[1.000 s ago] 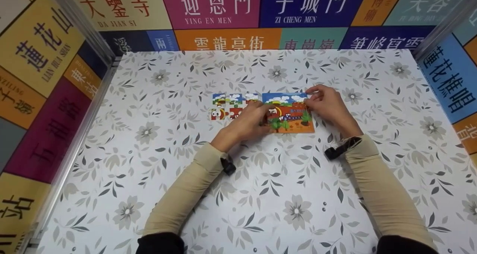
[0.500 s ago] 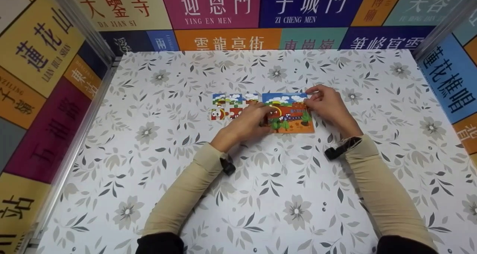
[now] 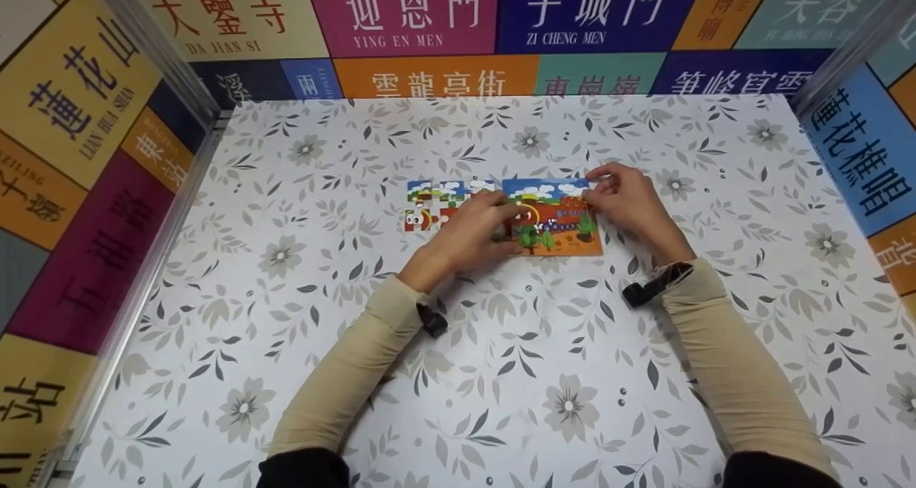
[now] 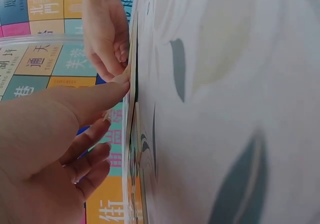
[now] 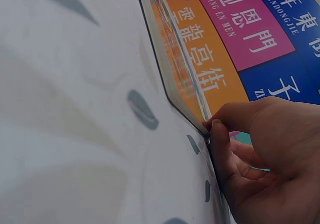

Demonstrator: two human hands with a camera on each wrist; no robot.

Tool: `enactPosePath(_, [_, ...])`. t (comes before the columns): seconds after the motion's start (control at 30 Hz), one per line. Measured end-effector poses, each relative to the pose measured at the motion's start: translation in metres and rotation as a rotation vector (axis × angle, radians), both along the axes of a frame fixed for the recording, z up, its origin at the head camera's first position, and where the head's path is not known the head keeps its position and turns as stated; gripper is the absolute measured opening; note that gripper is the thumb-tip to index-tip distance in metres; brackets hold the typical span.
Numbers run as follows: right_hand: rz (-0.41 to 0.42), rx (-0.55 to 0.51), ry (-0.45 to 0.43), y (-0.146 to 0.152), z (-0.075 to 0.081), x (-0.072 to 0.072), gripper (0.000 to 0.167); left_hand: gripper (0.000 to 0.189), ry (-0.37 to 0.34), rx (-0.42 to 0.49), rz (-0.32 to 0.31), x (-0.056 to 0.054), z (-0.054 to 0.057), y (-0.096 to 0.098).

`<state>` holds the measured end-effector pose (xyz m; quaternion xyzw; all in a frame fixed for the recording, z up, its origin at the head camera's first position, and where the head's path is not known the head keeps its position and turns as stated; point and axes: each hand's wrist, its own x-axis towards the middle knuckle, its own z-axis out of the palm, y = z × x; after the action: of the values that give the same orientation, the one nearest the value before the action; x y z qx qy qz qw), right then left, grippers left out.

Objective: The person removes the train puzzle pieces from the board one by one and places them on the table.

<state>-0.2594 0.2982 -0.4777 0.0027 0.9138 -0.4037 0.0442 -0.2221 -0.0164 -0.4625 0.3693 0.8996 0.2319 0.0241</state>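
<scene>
A puzzle board (image 3: 565, 241) with a red cartoon train, blue sky and orange ground lies flat on the patterned table. In the head view my left hand (image 3: 469, 234) rests at its left edge, thumb and forefinger spread apart on it. The left wrist view shows that straight thumb against the board's thin edge. With thumb and forefinger my right hand (image 3: 626, 198) pinches the board's right edge near the far corner; the right wrist view shows these fingertips (image 5: 216, 124) meeting there. Left of the board lie several loose jigsaw pieces (image 3: 418, 220), some hidden under my left hand.
White table with grey flower and leaf print (image 3: 315, 416) spreads around both forearms. Coloured panels with large characters (image 3: 411, 12) stand along its back and sides. A small black camera (image 3: 433, 321) is strapped at my left wrist, another (image 3: 637, 293) at my right.
The left forearm has shifted very slightly left. Both hands keep their places on the board, and the loose pieces lie as before.
</scene>
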Motion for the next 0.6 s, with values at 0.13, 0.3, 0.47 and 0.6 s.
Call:
enactPosePath(0.13, [-0.003,0.005,-0.012,0.0,0.001,0.0,0.04,0.056,0.014,0.026,-0.009,-0.003,0.001,-0.006])
enactPosePath(0.3, [-0.007,0.003,-0.015,0.001,0.002,0.001,0.04,0.057,0.04,0.069,-0.003,-0.006,0.002,-0.016])
enactPosePath(0.47, [-0.004,0.0,-0.001,-0.001,0.002,0.002,0.039,0.058,0.061,0.128,0.006,-0.008,0.005,-0.03])
enactPosePath(0.6, [-0.015,-0.003,-0.023,-0.002,0.004,0.002,0.039,0.059,0.057,0.16,0.005,-0.007,0.006,-0.046])
